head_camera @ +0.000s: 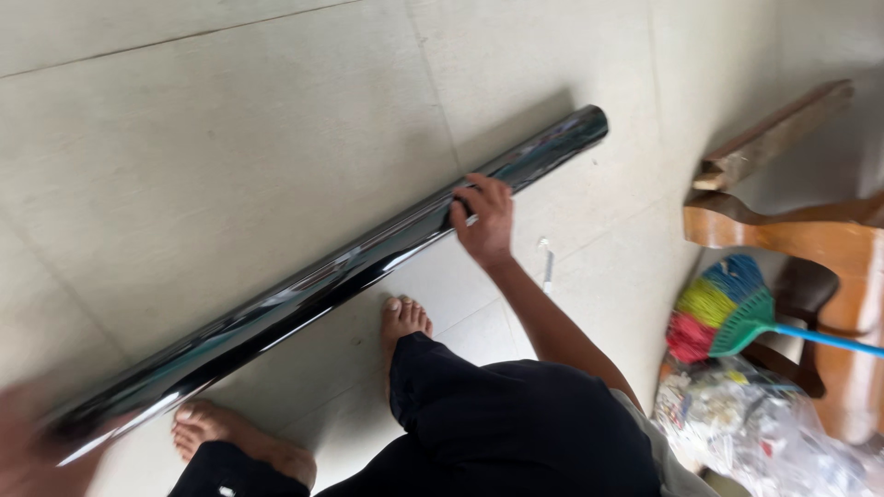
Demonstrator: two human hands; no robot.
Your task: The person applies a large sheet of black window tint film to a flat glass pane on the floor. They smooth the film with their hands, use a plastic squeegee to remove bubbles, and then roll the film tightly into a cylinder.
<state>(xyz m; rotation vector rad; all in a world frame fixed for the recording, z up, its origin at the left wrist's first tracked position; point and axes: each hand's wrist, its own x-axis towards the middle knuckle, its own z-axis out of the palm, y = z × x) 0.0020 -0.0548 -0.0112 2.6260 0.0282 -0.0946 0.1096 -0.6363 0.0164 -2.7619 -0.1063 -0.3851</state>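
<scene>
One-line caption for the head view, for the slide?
Right hand rests on a long glossy black roll on the tiled floor; blurred left hand at its near end.

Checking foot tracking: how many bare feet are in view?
2. One foot is on the tiled floor just below the middle of the dark glossy roll; the other foot is at lower left, near the roll's blurred end. None seems hidden.

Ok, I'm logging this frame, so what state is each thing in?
Dark glossy roll: rolled up, lying on the tiled floor.
Right hand: fingers resting on the roll, open.
Left hand: blurred at the roll's near end; grip unclear.
Broom: lying by the wooden furniture.
Clear plastic bag: crumpled, stuffed.
</scene>
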